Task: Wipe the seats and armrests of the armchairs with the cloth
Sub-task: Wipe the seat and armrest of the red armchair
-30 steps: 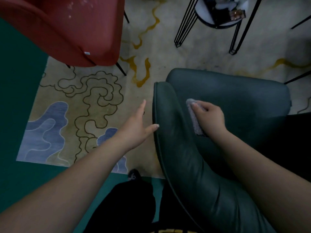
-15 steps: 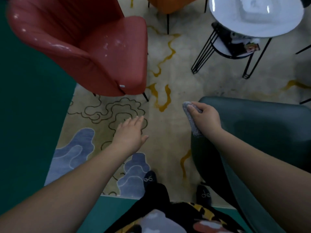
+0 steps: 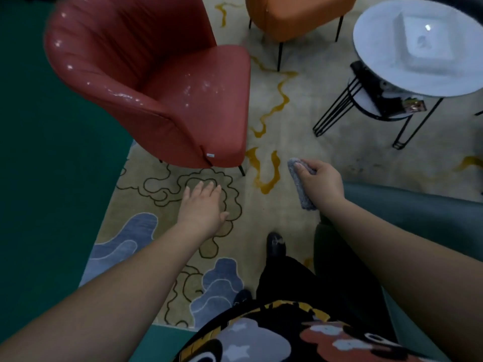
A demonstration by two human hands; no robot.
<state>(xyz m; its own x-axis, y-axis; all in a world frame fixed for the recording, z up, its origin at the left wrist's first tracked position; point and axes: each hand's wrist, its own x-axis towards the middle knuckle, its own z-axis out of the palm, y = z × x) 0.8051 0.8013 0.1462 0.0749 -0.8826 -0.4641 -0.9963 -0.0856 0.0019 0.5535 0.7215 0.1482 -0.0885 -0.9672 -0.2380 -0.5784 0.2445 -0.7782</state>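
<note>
A pale rug (image 3: 300, 142) with yellow squiggles, dark outlined curls and blue cloud shapes covers the middle of a dark green floor (image 3: 52, 192). At the rug's far right corner stands a round white side table (image 3: 386, 74) on black wire legs. The light is dim.

A glossy red armchair (image 3: 156, 87), an orange armchair (image 3: 295, 14) and a dark green armchair (image 3: 418, 215) are seen. The beige rug (image 3: 300, 142) is patterned with yellow wavy lines, dark outlined curls and blue cloud shapes. A grey cloth (image 3: 300, 186) and a white round table (image 3: 407, 74) with black legs are shown.
</note>
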